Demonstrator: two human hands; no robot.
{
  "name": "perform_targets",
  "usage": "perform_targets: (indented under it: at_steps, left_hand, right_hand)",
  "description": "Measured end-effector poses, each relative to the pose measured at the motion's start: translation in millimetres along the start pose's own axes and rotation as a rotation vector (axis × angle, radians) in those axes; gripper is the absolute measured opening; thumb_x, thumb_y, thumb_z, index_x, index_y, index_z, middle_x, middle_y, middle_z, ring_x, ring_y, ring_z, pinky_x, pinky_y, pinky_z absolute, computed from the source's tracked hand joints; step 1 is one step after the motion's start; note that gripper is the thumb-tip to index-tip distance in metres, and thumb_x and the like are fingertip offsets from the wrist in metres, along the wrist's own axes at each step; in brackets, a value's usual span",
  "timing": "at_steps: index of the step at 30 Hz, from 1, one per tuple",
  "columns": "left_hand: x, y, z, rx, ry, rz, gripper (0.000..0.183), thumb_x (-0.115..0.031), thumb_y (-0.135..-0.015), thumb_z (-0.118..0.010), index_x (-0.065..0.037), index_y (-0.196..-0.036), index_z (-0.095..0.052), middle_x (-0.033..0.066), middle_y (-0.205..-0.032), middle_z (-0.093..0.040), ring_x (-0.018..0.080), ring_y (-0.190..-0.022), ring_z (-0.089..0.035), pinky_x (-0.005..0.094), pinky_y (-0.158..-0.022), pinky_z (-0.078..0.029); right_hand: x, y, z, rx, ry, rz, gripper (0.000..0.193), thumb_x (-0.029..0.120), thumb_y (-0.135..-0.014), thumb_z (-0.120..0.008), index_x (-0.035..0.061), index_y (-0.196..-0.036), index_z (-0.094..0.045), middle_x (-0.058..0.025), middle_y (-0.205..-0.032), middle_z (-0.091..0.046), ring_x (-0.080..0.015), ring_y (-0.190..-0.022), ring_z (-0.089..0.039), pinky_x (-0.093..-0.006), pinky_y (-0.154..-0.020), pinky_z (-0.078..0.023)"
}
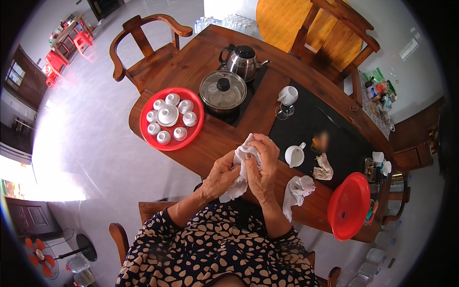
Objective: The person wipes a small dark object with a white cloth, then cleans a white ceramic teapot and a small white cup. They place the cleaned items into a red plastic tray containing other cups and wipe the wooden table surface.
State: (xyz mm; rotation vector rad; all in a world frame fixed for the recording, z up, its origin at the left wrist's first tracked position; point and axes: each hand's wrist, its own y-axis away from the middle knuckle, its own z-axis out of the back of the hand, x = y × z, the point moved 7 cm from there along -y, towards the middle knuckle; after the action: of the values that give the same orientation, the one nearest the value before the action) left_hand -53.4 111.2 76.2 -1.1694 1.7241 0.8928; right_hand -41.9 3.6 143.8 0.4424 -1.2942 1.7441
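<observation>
White cloth (233,192) trails toward you, right of the red tray (172,147), gripped by right hand (262,167) and tray-side left hand (220,173).

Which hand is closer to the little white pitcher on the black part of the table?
Right. The right hand is just to the left of the white pitcher, not touching it; the left hand is farther left, on the other side of the white cloth.

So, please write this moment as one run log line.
left hand: grips white cloth | right hand: grips same cloth | inside cloth: cannot tell | nearby: second cloth, white pitcher, red tray with white cups
</observation>
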Motion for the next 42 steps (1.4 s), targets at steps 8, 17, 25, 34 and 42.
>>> perform_targets:
  at_steps: [8,17,25,34,42]
  left_hand:
    - [-2.1,8.1,-4.5,0.045,0.003,-0.023,0.029,-0.01,-0.095,-0.054,-0.002,-0.122,-0.052,0.0,-0.103,-0.059,0.0075,-0.096,-0.054,0.0246,-0.086,-0.046]
    - [4.5,-2.0,2.2,-0.016,0.305,-0.021,0.039,-0.01,-0.091,-0.06,-0.004,-0.128,-0.05,0.0044,-0.115,-0.06,0.0136,-0.106,-0.057,0.0308,-0.091,-0.048]
    - [2.0,-5.0,5.4,-0.005,0.619,-0.104,0.039,-0.012,-0.091,-0.059,-0.002,-0.127,-0.049,0.009,-0.122,-0.057,0.0194,-0.11,-0.057,0.0364,-0.096,-0.048]
    - [8.2,-3.4,5.3,-0.087,0.428,-0.02,0.033,-0.01,-0.095,-0.053,-0.002,-0.127,-0.05,0.0081,-0.123,-0.057,0.0158,-0.112,-0.055,0.0353,-0.097,-0.046]
    - [4.7,-0.2,4.6,-0.115,0.067,-0.054,0.031,-0.007,-0.097,-0.043,-0.002,-0.127,-0.049,0.0023,-0.114,-0.058,0.0081,-0.103,-0.054,0.0228,-0.09,-0.045]
  right_hand:
    - [-55.8,7.2,-22.7,0.037,-0.88,-0.649,0.017,0.008,-0.094,-0.051,0.0022,-0.108,-0.058,-0.0061,-0.1,-0.062,-0.0109,-0.085,-0.059,-0.0237,-0.076,-0.048]
    - [-36.3,9.1,-18.9,-0.02,-0.737,-0.552,0.032,0.019,-0.096,-0.049,-0.0001,-0.121,-0.049,-0.0107,-0.113,-0.055,-0.0179,-0.102,-0.054,-0.0295,-0.089,-0.043]
    - [-22.1,22.1,-16.1,0.039,-0.258,-0.132,0.047,0.018,-0.091,-0.059,-0.0014,-0.131,-0.042,-0.0153,-0.123,-0.05,-0.0242,-0.111,-0.051,-0.0355,-0.096,-0.04]
    - [-30.7,2.2,36.7,-0.183,0.065,-0.141,0.035,-0.007,-0.08,-0.051,0.0008,-0.113,-0.059,-0.0138,-0.113,-0.058,-0.0251,-0.107,-0.056,-0.0332,-0.094,-0.044]
    - [15.0,10.0,-7.9,0.065,0.091,0.225,0.034,-0.003,-0.078,-0.06,0.0062,-0.111,-0.062,-0.017,-0.12,-0.056,-0.0351,-0.106,-0.053,-0.0439,-0.092,-0.043]
